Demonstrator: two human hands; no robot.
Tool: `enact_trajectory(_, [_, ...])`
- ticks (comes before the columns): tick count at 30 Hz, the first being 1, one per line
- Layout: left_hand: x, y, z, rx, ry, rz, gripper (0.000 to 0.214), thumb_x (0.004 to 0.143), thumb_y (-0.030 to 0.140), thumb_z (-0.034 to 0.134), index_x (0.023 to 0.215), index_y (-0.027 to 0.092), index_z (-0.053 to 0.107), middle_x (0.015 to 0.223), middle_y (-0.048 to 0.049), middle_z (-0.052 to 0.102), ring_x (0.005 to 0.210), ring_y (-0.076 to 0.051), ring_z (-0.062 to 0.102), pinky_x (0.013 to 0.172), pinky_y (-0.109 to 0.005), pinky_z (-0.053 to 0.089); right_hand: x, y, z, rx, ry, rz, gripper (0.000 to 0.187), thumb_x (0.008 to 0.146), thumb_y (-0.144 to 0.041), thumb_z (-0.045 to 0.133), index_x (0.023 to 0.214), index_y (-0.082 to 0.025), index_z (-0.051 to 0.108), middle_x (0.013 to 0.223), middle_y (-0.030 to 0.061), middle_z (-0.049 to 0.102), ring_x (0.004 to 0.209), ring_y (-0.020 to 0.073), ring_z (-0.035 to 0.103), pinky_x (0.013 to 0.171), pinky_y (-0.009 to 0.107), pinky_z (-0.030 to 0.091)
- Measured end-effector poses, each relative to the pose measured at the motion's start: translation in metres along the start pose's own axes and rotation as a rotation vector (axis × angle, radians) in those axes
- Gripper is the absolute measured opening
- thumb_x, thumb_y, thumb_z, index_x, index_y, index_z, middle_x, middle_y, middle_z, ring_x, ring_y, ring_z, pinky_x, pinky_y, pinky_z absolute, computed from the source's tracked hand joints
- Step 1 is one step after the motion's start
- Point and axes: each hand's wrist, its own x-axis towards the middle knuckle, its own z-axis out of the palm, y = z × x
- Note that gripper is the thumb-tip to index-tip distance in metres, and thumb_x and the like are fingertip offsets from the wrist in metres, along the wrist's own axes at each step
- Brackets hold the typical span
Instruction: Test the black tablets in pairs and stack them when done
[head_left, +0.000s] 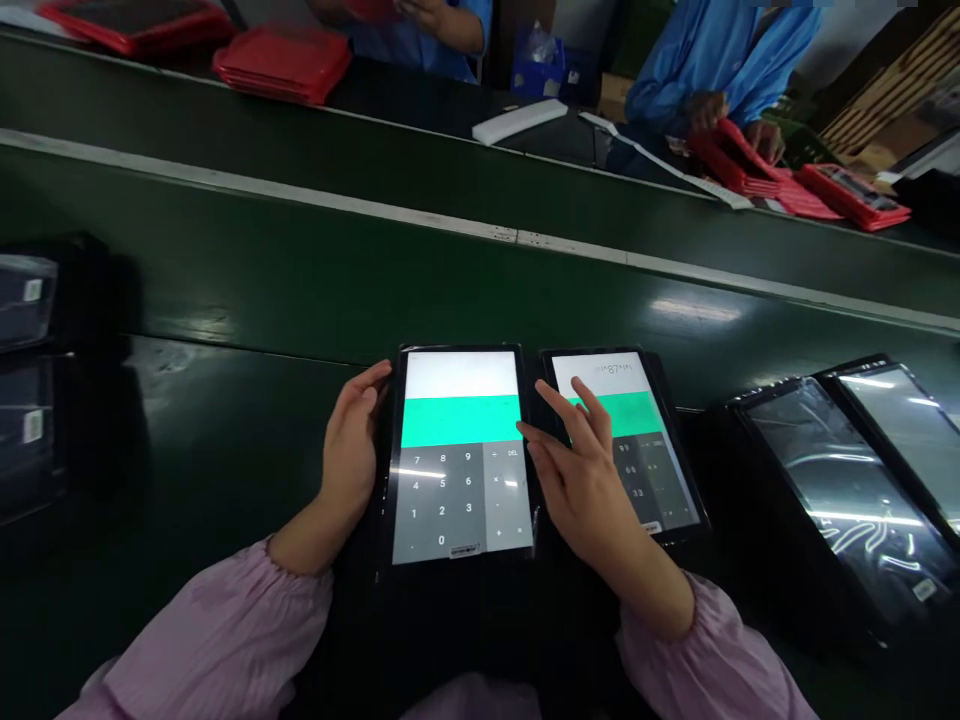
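A tablet (pixel 461 500) lies in front of me, lit with a calculator keypad under a white and a green band. My left hand (pixel 352 435) grips its left edge, the fingers partly behind it. My right hand (pixel 581 470) is open, its fingers spread over the gap between this tablet and a second tablet (pixel 645 415); the index fingertip comes near the first one's right edge. That second screen also shows a calculator, with digits in its white band, partly covered by my right hand. Whether the right fingertips touch either screen I cannot tell.
Several dark tablets in clear film (pixel 847 490) lie at the right. More wrapped tablets (pixel 26 300) rest at the left edge. Beyond a raised ledge (pixel 517 237), red cases (pixel 281 60) lie on the far bench. Two people in blue sleeves (pixel 720 60) handle red items there.
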Motion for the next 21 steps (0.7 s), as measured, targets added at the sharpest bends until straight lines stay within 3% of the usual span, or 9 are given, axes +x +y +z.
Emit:
enact_trajectory(3, [-0.006,-0.002,-0.006,0.023,-0.041,-0.025,0.030,0.092,0.048,0.066,0.110,0.027,0.077,0.133,-0.0084,0.076,0.140,-0.031,0.063,0.124,-0.048,0.045,0.010,-0.011,0.016,-0.019,-0.057,-0.031,0.039,0.112,-0.024,0.046,0.128,-0.021,0.081,0.164,0.0114,0.055,0.162,0.0430,0.035,0.120,0.070,0.051])
enact_trajectory(6, [-0.008,-0.002,-0.009,0.022,-0.072,-0.078,0.033,0.092,0.049,0.065,0.115,0.027,0.076,0.140,-0.0089,0.074,0.142,-0.032,0.062,0.125,-0.049,0.044,0.014,-0.010,0.024,-0.057,-0.032,-0.071,0.040,0.112,-0.023,0.045,0.126,-0.017,0.082,0.162,0.0127,0.057,0.161,0.0445,0.035,0.120,0.069,0.052])
enact_trajectory(11, [-0.009,0.003,-0.011,0.154,-0.128,-0.058,0.038,0.094,0.045,0.058,0.123,0.026,0.074,0.146,-0.0082,0.070,0.147,-0.031,0.056,0.128,-0.051,0.041,0.014,-0.003,0.025,-0.104,0.051,-0.011,0.040,0.113,-0.026,0.045,0.113,-0.022,0.084,0.151,0.0093,0.067,0.156,0.0409,0.045,0.116,0.068,0.056])
enact_trajectory(14, [-0.009,0.005,-0.012,0.247,-0.149,-0.017,0.038,0.093,0.043,0.057,0.124,0.027,0.074,0.151,-0.0072,0.066,0.154,-0.030,0.048,0.133,-0.050,0.032,0.013,-0.006,0.026,-0.071,0.021,-0.035,0.040,0.113,-0.026,0.044,0.121,-0.022,0.083,0.154,0.0105,0.065,0.158,0.0411,0.042,0.118,0.069,0.054])
enact_trajectory(17, [-0.007,0.004,-0.015,0.240,-0.184,-0.049,0.044,0.088,0.042,0.062,0.129,0.028,0.072,0.154,-0.0072,0.063,0.156,-0.032,0.045,0.135,-0.052,0.028,0.013,-0.008,0.028,-0.064,-0.001,-0.054,0.039,0.113,-0.026,0.045,0.123,-0.022,0.082,0.155,0.0103,0.064,0.158,0.0417,0.042,0.116,0.069,0.055])
enact_trajectory(21, [-0.003,0.001,-0.022,0.197,-0.294,-0.076,0.063,0.079,0.036,0.069,0.142,0.029,0.064,0.165,-0.0071,0.052,0.162,-0.036,0.036,0.136,-0.057,0.023,0.013,-0.008,0.026,-0.081,0.084,-0.042,0.038,0.112,-0.022,0.045,0.112,-0.016,0.083,0.148,0.0138,0.069,0.153,0.0419,0.048,0.113,0.067,0.059])
